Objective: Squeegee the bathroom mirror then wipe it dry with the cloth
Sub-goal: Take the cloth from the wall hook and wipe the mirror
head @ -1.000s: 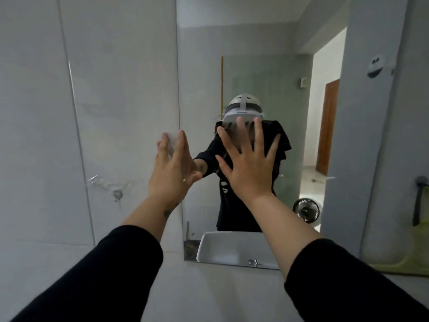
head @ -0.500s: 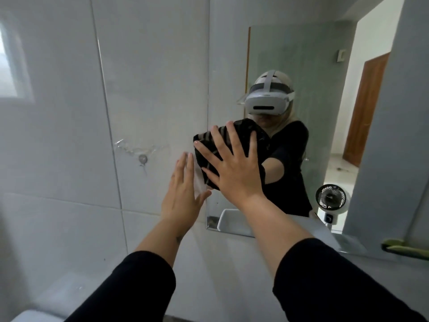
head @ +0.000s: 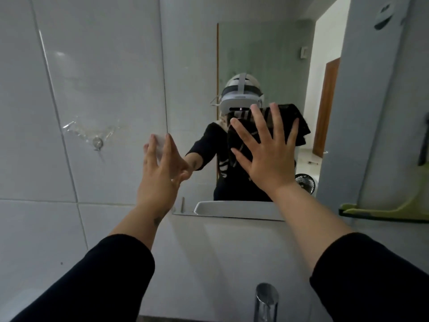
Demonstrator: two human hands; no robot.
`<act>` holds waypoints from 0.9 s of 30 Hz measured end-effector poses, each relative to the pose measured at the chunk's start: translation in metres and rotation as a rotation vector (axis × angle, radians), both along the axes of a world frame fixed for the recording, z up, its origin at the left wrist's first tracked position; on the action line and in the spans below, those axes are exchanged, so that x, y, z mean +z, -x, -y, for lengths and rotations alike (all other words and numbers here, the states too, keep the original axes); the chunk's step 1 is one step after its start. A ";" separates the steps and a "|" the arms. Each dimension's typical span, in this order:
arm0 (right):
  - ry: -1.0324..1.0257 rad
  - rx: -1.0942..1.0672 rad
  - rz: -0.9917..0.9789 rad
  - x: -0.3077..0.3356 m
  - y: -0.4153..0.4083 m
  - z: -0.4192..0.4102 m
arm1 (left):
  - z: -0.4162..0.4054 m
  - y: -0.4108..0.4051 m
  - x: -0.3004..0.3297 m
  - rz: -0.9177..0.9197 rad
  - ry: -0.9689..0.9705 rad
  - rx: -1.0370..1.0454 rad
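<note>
— Where is the cloth [head: 294, 126] right now?

— Under my right hand [head: 267, 156]. My fingers are spread wide and my palm presses the dark cloth flat to the mirror [head: 262, 54], at about 1 o'clock from my forehead's line of sight. The cloth pokes out past my fingertips toward 2 o'clock.

— And your left hand [head: 160, 168]?

— It sits at the mirror's left edge, at about 10 o'clock from the right one, fingers together and half curled around something small and pale. I cannot tell what it is, nor whether it touches the glass or the wall tile [head: 104, 66] beside it.

— Which hand should do the wiping?

— The right, I'd say. It is the one on the cloth and the one squarely over the glass. The mirror's long axis looks to run up and down, 12 to 6, so long vertical passes seem the natural route.

— Where is the dry work left?

— I can't judge wetness from here. Most of the glass lies toward 12 o'clock above my hand, with a narrower band toward 6 down to the lower edge.

— And the squeegee [head: 394, 205]?

— A green tool, which I take for it, rests at 4 o'clock, well apart from both hands.
</note>
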State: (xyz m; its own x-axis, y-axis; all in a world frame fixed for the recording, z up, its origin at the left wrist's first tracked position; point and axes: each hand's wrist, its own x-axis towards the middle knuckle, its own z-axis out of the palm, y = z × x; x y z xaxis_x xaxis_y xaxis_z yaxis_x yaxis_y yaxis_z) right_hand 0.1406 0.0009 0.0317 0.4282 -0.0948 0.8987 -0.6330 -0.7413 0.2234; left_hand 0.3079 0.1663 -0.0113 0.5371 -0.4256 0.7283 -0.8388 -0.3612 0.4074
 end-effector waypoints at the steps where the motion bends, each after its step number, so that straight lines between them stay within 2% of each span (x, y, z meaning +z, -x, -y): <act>1: -0.013 -0.012 0.017 0.000 0.008 0.007 | 0.001 -0.001 0.000 0.006 -0.001 0.004; 7: -0.137 -0.097 0.171 -0.008 0.066 0.048 | 0.002 0.001 -0.001 -0.011 -0.019 0.040; 14: -0.213 -0.133 0.241 -0.055 0.097 0.072 | 0.002 0.002 -0.001 0.016 -0.043 0.068; 22: -0.126 -0.141 0.166 -0.123 0.105 0.079 | 0.001 -0.002 -0.004 0.041 -0.044 0.079; 27: -0.102 -0.152 0.150 -0.140 0.081 0.061 | -0.001 0.003 -0.004 0.027 -0.052 0.100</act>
